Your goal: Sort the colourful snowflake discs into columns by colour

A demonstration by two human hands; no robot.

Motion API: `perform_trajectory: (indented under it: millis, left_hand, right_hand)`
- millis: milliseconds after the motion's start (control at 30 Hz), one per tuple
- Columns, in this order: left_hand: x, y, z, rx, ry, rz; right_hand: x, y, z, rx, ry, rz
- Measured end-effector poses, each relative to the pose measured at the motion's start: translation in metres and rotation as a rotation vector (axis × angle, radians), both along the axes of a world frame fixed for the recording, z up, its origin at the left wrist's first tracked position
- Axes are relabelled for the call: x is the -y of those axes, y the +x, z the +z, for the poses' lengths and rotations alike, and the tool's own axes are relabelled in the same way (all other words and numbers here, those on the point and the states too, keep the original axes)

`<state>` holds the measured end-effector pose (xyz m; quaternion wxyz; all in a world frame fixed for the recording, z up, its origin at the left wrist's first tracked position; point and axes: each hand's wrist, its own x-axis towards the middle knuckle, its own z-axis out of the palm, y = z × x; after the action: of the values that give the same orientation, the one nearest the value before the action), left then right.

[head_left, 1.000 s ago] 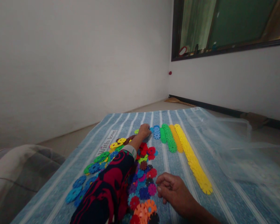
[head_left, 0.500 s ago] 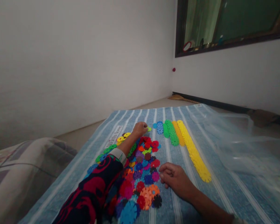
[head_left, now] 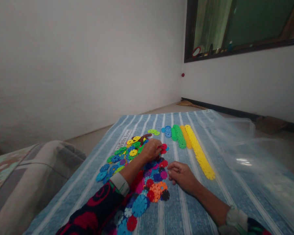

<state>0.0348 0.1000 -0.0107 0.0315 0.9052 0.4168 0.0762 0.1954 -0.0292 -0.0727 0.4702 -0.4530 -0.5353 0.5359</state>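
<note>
Over the heap of notched plastic discs (head_left: 139, 205), my left hand (head_left: 152, 149) is bent down with its fingers together near red discs (head_left: 164, 148); what its fingertips hold is hidden. My right hand (head_left: 180, 174) rests at the heap's right side, its fingers curled together, and no disc can be made out in them. Beyond my left hand lie a few lime-green discs (head_left: 154, 132). Overlapping rows of blue (head_left: 168, 132), green (head_left: 179, 137), orange (head_left: 185, 137) and yellow discs (head_left: 201, 153) extend side by side to the right.
A blue striped cloth (head_left: 193, 209) lies under everything. Clear plastic containers (head_left: 245, 160) stand at the right. Folded fabric (head_left: 51, 173) is at the left. Walls and a dark-framed window (head_left: 247, 29) rise behind.
My left hand has moved back from the lime-green discs to the heap, leaving those discs lying in view. My right hand stays about where it was. The camera view has shifted slightly.
</note>
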Motion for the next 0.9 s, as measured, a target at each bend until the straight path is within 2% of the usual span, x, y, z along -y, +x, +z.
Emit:
perform_trajectory:
  millis: [100, 233, 467, 700, 900]
  left_hand:
    - [-0.003, 0.017, -0.005, -0.055, 0.021, -0.086]
    - [-0.011, 0.029, -0.01, -0.129, -0.023, -0.013]
    - [-0.015, 0.02, -0.008, -0.126, -0.051, 0.051]
    - [-0.009, 0.009, 0.003, -0.161, -0.034, 0.115]
    - [-0.007, 0.02, 0.007, -0.145, 0.002, 0.112]
  right_hand:
    - [-0.001, 0.0, -0.001, -0.008, 0.014, -0.001]
    - [-0.001, 0.002, 0.0, 0.001, 0.025, 0.0]
    - [-0.001, 0.003, -0.001, -0.027, 0.017, -0.016]
    - [-0.003, 0.005, -0.002, -0.103, -0.011, -0.058]
    - [-0.004, 0.007, 0.001, -0.13, -0.025, -0.061]
